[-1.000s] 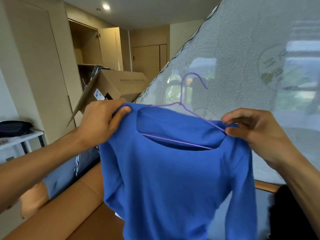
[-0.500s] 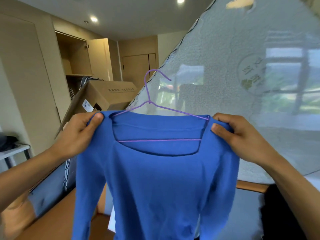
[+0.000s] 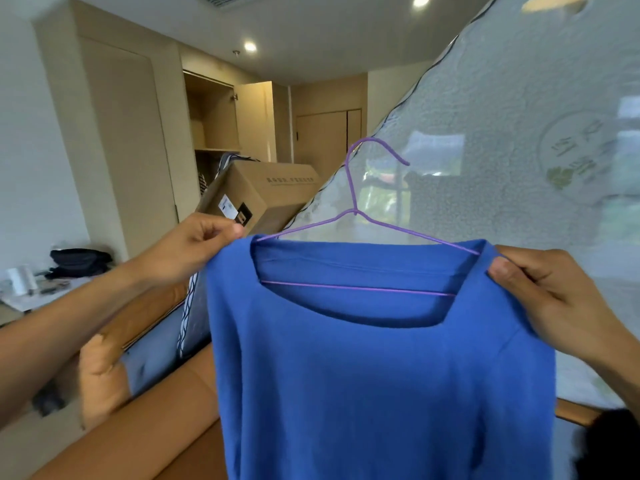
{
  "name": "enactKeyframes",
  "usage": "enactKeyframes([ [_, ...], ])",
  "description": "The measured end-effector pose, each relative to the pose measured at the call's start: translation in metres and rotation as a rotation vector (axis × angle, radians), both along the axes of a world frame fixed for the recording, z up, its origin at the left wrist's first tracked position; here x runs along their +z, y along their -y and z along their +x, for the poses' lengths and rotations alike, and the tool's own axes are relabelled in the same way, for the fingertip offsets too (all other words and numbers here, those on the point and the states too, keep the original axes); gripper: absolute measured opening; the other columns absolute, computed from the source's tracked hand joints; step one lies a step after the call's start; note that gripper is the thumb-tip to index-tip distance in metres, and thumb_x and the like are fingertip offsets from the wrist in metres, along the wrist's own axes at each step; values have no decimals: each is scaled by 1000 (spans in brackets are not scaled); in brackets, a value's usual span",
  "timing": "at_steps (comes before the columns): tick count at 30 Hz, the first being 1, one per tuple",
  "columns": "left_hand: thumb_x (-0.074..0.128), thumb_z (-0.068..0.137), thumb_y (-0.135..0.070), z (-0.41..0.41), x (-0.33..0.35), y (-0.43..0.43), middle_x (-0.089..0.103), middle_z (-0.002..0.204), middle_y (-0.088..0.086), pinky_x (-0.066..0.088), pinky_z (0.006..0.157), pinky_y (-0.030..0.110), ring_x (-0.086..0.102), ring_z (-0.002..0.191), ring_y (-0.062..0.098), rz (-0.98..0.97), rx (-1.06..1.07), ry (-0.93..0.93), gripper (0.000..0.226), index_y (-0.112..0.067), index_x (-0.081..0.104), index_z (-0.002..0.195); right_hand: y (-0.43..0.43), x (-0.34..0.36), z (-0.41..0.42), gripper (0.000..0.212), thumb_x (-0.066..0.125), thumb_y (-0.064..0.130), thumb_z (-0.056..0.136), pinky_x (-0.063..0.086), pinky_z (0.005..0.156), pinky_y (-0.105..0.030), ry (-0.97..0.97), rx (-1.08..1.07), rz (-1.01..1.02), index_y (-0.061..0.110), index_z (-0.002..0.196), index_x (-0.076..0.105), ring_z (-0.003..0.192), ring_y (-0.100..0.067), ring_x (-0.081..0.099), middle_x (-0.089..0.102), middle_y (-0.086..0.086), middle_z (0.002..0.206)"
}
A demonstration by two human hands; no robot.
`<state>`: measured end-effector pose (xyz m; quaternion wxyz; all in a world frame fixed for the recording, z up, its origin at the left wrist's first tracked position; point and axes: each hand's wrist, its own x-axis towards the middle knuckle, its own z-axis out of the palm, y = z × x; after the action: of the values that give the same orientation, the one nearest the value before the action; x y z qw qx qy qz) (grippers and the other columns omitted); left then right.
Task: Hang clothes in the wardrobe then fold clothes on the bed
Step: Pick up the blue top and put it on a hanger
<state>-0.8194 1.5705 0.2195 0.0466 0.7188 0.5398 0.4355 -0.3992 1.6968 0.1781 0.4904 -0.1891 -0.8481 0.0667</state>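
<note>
A blue long-sleeved top (image 3: 374, 382) hangs in front of me on a thin purple wire hanger (image 3: 353, 216), whose hook stands upright above the neckline. My left hand (image 3: 197, 247) pinches the top's left shoulder. My right hand (image 3: 543, 292) grips the right shoulder, where the hanger's end goes under the cloth. The open wardrobe (image 3: 211, 119) is at the back left, with a shelf inside and its door swung out. The top's lower part runs out of view below.
A large cardboard box (image 3: 263, 195) sits between me and the wardrobe. A mattress in plastic wrap (image 3: 519, 140) leans across the right side. An orange-brown bed frame (image 3: 138, 427) is below left. A small table (image 3: 38, 296) with a dark bag stands at far left.
The hanger has turned level inside the neckline and its hook now points straight up. Both hands have shifted to the shoulder edges and hold the top spread out.
</note>
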Motion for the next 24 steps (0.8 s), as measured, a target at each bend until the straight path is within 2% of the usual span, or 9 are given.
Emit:
enactKeyframes([
  [2, 37, 108, -38, 5, 0, 10, 57, 63, -6, 38, 57, 13, 50, 56, 3, 120, 99, -83, 52, -10, 58, 68, -3, -1, -4, 69, 39, 63, 96, 36, 54, -36, -11, 7, -46, 2, 66, 49, 54, -9, 40, 43, -11, 57],
  [4, 29, 104, -51, 12, -1, 23, 59, 65, 3, 41, 56, 23, 52, 57, 12, 168, 179, -142, 64, -6, 60, 71, -5, 0, -8, 68, 42, 60, 95, 35, 56, -40, -35, 7, -83, -2, 69, 51, 55, -13, 42, 46, -19, 60],
  [7, 34, 102, -49, 24, -10, 48, 40, 54, 0, 32, 49, 20, 37, 49, 6, 163, 203, -240, 58, -7, 47, 64, -6, 1, -19, 60, 47, 52, 101, 30, 49, -30, -87, 57, -127, 2, 69, 49, 52, -5, 36, 37, 0, 54],
  [9, 40, 103, -40, 24, -14, 65, 39, 56, -4, 30, 51, 17, 36, 52, 3, 202, 252, -287, 45, -19, 45, 64, -6, 2, -31, 46, 48, 41, 98, 23, 47, -22, -102, 99, -154, 9, 65, 44, 49, -2, 30, 32, 9, 53],
  [12, 41, 103, -39, 15, -20, 91, 37, 57, -6, 31, 51, 22, 35, 53, 4, 244, 350, -269, 41, -24, 42, 65, -7, 4, -55, 47, 52, 43, 100, 25, 45, -21, -2, 197, -165, 13, 65, 45, 46, -4, 32, 32, 8, 51],
  [15, 42, 104, -37, 3, -30, 115, 36, 56, -4, 31, 50, 25, 34, 52, 7, 270, 449, -244, 39, -28, 42, 66, -9, 2, -88, 53, 47, 58, 90, 32, 48, -32, 136, 236, -146, 8, 70, 49, 47, -11, 37, 39, -2, 54],
  [18, 43, 103, -39, -16, -44, 141, 35, 55, -4, 29, 51, 23, 32, 53, 8, 301, 555, -253, 40, -23, 43, 66, -4, -6, -130, 53, 40, 58, 90, 30, 49, -23, 180, 231, -67, 9, 72, 46, 50, -10, 36, 36, 2, 55],
  [21, 41, 101, -44, -40, -58, 168, 42, 55, 2, 36, 55, 30, 41, 54, 19, 306, 682, -273, 44, -16, 48, 68, 11, -14, -177, 43, 45, 45, 96, 32, 54, -23, 208, 257, -63, 7, 76, 48, 56, -13, 40, 41, -5, 58],
  [24, 41, 99, -46, -68, -71, 201, 44, 54, -2, 36, 54, 23, 40, 52, 12, 305, 770, -288, 35, -28, 49, 71, 31, -22, -226, 26, 54, 22, 102, 35, 57, -25, 229, 298, -108, 14, 78, 48, 59, -16, 44, 46, -3, 62],
])
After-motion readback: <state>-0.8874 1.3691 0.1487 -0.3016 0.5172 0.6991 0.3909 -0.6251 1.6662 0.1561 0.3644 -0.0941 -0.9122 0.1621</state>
